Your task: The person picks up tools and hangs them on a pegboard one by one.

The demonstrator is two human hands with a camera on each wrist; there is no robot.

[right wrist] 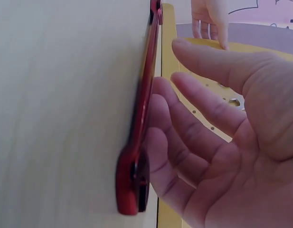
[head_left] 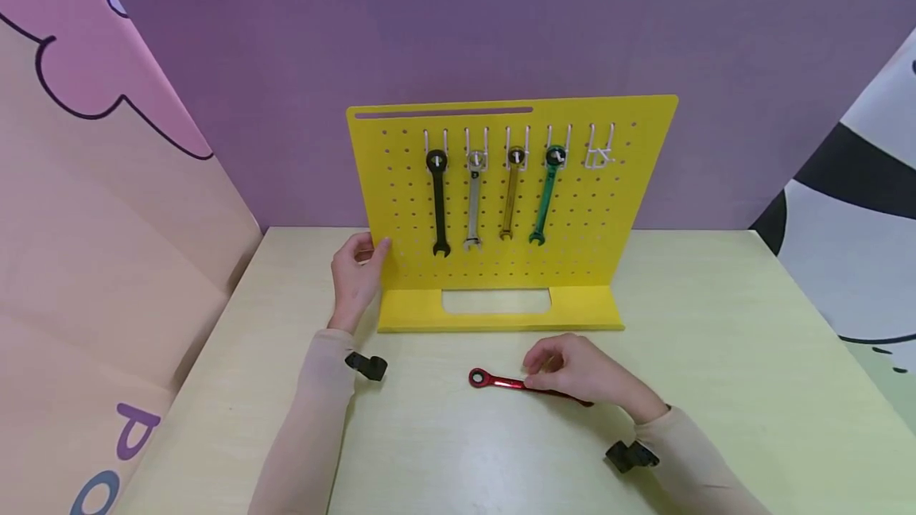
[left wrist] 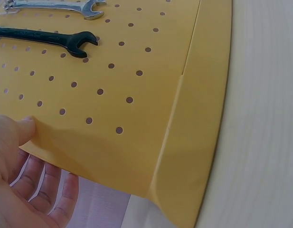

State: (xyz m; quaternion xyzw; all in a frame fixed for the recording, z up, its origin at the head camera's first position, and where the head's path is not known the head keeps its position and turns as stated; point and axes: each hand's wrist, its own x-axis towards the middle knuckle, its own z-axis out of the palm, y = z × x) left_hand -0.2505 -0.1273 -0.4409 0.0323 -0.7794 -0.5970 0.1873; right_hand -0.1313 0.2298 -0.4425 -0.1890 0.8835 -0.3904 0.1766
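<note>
My left hand (head_left: 355, 280) grips the left edge of a yellow pegboard (head_left: 572, 257), the thumb on its front face and the fingers behind, as the left wrist view shows. A red ratcheting combination wrench (head_left: 503, 382) lies on the table in front of the board, its ring end to the left. Just over its shaft is my right hand (head_left: 590, 372), fingers loosely curved. In the right wrist view, thumb and fingers stand apart, with the red wrench (right wrist: 145, 95) beside the fingertips and not enclosed; whether they touch it I cannot tell.
On the pegboard's white hooks hang a black wrench (head_left: 440, 209), a silver wrench (head_left: 474, 205), a gold wrench (head_left: 510, 201) and a green wrench (head_left: 547, 197). The rightmost hook (head_left: 599, 156) carries no wrench. Behind the pale table (head_left: 444, 451) stands a purple backdrop (head_left: 458, 30).
</note>
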